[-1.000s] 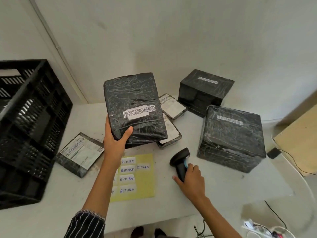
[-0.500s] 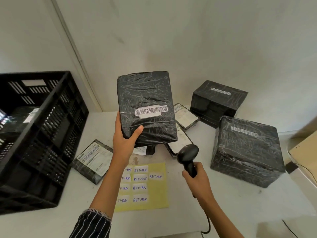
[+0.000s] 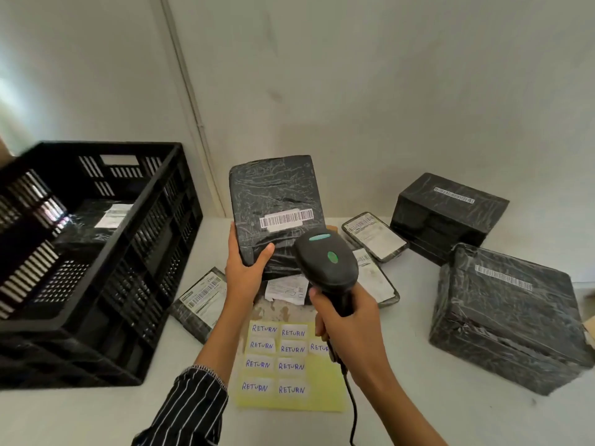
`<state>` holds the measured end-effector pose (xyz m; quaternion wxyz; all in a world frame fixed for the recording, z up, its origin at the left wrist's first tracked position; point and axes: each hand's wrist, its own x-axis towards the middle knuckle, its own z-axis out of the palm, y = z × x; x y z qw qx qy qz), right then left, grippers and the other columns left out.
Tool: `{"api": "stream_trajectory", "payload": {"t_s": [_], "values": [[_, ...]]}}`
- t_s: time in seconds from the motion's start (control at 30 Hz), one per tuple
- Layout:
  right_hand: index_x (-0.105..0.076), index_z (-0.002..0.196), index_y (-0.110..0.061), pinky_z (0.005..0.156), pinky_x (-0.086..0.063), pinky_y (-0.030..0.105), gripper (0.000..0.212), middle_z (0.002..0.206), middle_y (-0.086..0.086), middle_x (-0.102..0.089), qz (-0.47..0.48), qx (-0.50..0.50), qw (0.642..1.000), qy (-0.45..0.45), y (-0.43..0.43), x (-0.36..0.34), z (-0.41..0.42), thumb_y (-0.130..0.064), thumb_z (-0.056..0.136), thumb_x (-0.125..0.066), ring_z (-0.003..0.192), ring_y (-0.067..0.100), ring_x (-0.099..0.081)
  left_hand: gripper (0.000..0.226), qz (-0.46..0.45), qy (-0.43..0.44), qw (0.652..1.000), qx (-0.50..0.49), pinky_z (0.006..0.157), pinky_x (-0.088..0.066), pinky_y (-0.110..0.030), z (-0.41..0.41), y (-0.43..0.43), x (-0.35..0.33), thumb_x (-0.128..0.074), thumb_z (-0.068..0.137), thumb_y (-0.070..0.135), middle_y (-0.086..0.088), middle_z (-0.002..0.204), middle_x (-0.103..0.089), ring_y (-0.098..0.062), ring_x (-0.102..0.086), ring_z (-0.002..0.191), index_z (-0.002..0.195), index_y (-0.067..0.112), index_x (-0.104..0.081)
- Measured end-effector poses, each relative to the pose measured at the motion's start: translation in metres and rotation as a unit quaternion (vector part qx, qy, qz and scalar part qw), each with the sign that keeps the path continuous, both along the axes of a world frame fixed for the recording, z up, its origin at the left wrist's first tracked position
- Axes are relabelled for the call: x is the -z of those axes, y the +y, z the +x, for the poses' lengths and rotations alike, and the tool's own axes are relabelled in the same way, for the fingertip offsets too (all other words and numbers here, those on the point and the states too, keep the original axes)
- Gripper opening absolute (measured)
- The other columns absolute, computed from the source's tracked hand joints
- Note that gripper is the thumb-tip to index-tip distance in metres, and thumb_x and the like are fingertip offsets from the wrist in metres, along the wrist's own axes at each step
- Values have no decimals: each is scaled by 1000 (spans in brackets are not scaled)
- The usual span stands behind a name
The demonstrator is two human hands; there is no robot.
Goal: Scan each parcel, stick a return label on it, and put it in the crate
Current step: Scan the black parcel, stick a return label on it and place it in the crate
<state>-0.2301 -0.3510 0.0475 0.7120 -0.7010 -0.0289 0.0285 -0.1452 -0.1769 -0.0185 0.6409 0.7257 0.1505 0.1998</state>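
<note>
Nearest, at 6 o'clock in the head view, a yellow sheet [image 3: 322, 391] of handwritten RETURN labels [image 3: 291, 366] lies flat on the white table [image 3: 434, 420], between the two forearms. Above it the right hand [image 3: 351, 329] has its fingers wrapped tight round the grip of the black scanner [image 3: 328, 262], whose cable [image 3: 353, 410] drops toward 6 o'clock. The scanner's head points toward 11 o'clock and covers the lower right corner of the held parcel [image 3: 277, 194]. The left hand [image 3: 244, 272], from a striped sleeve [image 3: 190, 410], clamps that parcel at its lower left corner, thumb on the front face and fingers behind. The parcel is held off the table at the centre of view, its long axis close to 12–6 o'clock, top leaning slightly toward 1 o'clock. Its barcode strip [image 3: 286, 218] faces the camera, lying across the short axis. Under it a flat parcel [image 3: 201, 297] lies at 7 o'clock and two more [image 3: 375, 236] at 3 o'clock. The black crate [image 3: 138, 284] stands at 9 o'clock with one wrapped parcel [image 3: 96, 220] inside. A large wrapped box [image 3: 505, 317] sits at 4 o'clock, and a smaller one [image 3: 447, 214] farther back at 2 o'clock against the wall.
</note>
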Motion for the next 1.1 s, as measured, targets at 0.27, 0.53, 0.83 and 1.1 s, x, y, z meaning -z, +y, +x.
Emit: {"api": "stream_trajectory", "payload": {"t_s": [0.27, 0.53, 0.83, 1.1], "values": [[-58, 77, -34, 45, -39, 24, 17, 56, 4, -54, -14, 8, 1000, 18, 26, 6, -8, -20, 82, -67, 48, 15, -46, 82, -5, -1, 1000, -10, 100, -36, -22, -3, 6, 14, -67, 85, 20, 4, 148, -37, -9, -39, 130, 150, 25, -19], [-59, 79, -28, 52, -46, 27, 13, 55, 3, -53, -14, 9, 1000, 20, 31, 8, -11, -17, 81, -66, 51, 15, -47, 83, -8, -8, 1000, -15, 112, -33, -29, -4, 7, 23, -67, 83, 28, 8, 152, -31, -8, -32, 136, 150, 27, -17], [-58, 79, -29, 54, -45, 28, 12, 59, 6, -53, -21, 3, 999, 26, 33, 9, -9, -19, 80, -66, 54, 16, -47, 81, 1, 0, 1000, -16, 103, -31, -18, 1, 5, 18, -65, 86, 19, 9, 149, -32, -3, -32, 130, 150, 25, -16], [-58, 82, -27, 53, -46, 26, 8, 58, 4, -54, -9, 4, 999, 37, 35, 10, -7, -22, 81, -65, 53, 16, -48, 81, -10, -5, 1000, -23, 105, -32, -22, 5, 3, 18, -65, 86, 19, 8, 149, -33, -1, -33, 128, 150, 26, -17]]}}
